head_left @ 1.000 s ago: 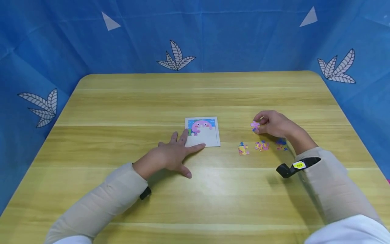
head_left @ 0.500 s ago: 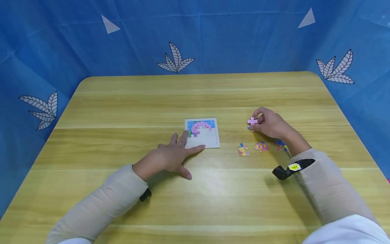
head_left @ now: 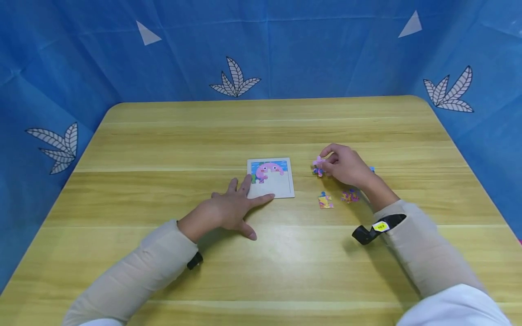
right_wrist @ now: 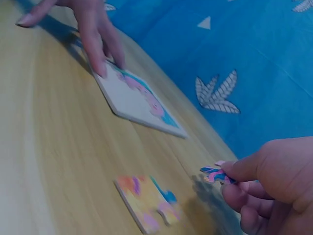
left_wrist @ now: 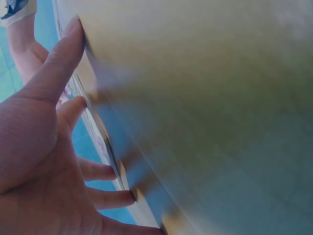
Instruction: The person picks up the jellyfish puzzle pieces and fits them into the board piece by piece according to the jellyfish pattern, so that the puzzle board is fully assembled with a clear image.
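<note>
My left hand lies with fingers spread at the lower left of a small white puzzle board, fingertips on its edge. The board's upper part shows a pink cartoon animal on blue; its lower part is bare white. My right hand pinches a pink and blue puzzle piece between thumb and fingers, to the right of the board. In the right wrist view, this piece is held over its shadow, beside a yellow puzzle piece. The left wrist view shows the left fingers along the board's side.
Below the right hand lies a multicoloured puzzle piece. A bit of blue shows just past the right wrist, which hides part of the table. The wooden table ends at a blue cloth backdrop with white leaf prints.
My right hand has moved left toward the board, carrying the pinched puzzle piece. The blue piece by the right wrist is now covered by the forearm. My left hand has stayed put.
</note>
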Available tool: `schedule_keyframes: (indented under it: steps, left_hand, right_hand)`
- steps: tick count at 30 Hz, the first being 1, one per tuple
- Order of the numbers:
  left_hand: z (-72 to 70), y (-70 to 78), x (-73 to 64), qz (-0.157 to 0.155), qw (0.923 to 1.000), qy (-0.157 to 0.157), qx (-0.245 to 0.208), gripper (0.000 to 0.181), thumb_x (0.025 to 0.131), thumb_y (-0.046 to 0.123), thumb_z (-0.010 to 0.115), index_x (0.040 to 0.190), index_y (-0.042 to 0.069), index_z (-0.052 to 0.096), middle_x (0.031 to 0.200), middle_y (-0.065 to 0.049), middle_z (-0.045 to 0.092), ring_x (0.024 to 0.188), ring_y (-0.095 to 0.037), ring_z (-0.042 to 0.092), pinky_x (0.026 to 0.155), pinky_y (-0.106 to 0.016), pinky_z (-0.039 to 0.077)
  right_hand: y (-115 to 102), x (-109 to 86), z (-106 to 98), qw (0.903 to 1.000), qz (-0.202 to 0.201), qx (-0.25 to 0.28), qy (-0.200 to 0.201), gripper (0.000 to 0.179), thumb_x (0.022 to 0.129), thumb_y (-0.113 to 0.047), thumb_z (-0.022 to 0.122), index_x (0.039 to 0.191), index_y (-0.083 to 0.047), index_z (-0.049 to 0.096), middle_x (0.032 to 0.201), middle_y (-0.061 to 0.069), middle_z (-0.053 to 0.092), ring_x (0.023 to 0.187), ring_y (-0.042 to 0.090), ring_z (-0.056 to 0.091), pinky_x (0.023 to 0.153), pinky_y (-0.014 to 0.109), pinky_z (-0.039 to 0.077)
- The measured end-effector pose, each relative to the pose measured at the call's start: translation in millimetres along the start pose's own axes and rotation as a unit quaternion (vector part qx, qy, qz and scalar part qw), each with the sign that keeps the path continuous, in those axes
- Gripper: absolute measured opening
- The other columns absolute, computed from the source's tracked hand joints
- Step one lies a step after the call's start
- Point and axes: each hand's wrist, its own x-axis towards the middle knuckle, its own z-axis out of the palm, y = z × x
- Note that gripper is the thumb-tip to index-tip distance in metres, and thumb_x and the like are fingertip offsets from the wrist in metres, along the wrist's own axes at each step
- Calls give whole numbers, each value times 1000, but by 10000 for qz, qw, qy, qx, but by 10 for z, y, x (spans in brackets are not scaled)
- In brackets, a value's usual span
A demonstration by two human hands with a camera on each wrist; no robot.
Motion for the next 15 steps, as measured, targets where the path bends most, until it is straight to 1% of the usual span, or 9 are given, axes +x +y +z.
schedule_keyframes:
  steps: [3,8,15]
  left_hand:
    - [-1,-4,0,18,10000,13,-25,99,70,59,73,146,52,9,156,-18,-17,141,-47,-3,90,-76,27]
    - [-6,-6,-1,84,9999,35,-56,99,70,59,72,146,52,9,155,-18,-18,140,-48,-3,89,-77,26]
    - [-7,-5,-1,48,10000,-16,15,99,70,61,71,146,52,8,156,-19,-17,140,-49,-1,89,-77,28]
  right_hand:
    - [-74,20,70,9999,-61,87,-78,27,93,-18,60,114,-2,54,85,13,68,70,20,65,61,29,48]
    - [-139,58,169,9994,-149,253,-172,25,93,-16,61,113,-1,56,84,13,67,68,19,66,63,28,51]
    - [-263,83,275,9982,-408,363,-228,23,92,-16,62,110,-1,58,81,12,67,68,19,65,60,29,50]
